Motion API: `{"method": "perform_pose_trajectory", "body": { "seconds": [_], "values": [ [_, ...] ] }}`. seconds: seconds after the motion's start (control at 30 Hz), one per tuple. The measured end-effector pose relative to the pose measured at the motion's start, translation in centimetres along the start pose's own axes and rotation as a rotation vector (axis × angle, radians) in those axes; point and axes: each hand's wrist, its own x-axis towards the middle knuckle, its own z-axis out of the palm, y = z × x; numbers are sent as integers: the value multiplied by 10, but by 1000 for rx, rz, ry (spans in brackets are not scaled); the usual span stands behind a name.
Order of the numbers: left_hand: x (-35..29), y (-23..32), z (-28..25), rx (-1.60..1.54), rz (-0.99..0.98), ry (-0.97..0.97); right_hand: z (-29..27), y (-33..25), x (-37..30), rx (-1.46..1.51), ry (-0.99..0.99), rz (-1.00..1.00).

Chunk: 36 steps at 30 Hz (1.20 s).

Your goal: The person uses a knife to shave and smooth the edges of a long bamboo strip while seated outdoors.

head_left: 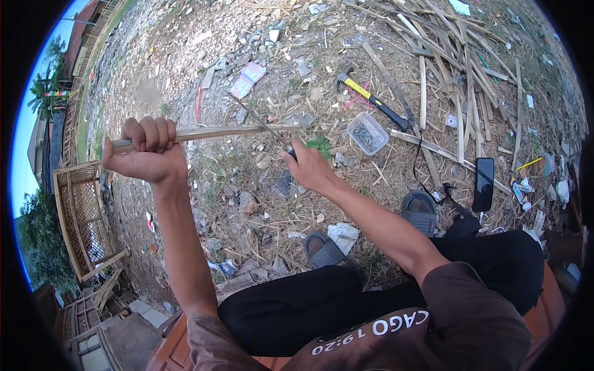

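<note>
Head view: wooden strip (216,132) held out, bladed tool (249,113) across it

The strip runs from my left hand (147,156) toward my right hand (313,166), above the littered ground (242,168). I judge it light, dry and fairly stiff, rough enough not to slip, yet liable to split along the grain if forced. The sound place to take hold is the left end, well apart from the cutting edge.

Left hand: clenched, fingers wrapped around the strip close to that end; no gap noted. Right hand: closed around the dark handle (291,150) of the bladed tool, whose thin blade crosses the strip near its far end. Whether the edge bears on the wood, I cannot tell.

Adjacent items: a hammer (374,102) and a clear plastic tub (376,152) of small metal pieces (366,133), both to the right of my right hand; loose strips (461,93) lie heaped farther right.
</note>
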Motion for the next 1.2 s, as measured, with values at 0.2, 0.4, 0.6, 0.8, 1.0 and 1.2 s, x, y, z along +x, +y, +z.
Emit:
{"method": "perform_pose_trajectory", "body": {
  "seconds": [0.2,0.4,0.6,0.8,1.0,1.2],
  "values": [
    [-1,1,6,19,-2,55,13,44,5,-82,51,169],
    [10,1,6,37,15,78,9,47,-9,-137,20,269],
    [14,1,10,54,13,91,20,62,-19,-123,17,289],
    [7,2,12,70,7,147,10,56,-32,-88,48,198],
    [10,1,12,67,14,128,10,56,-27,-60,62,209],
    [10,1,5,89,28,114,14,47,-19,-59,30,259]
  ]
}}
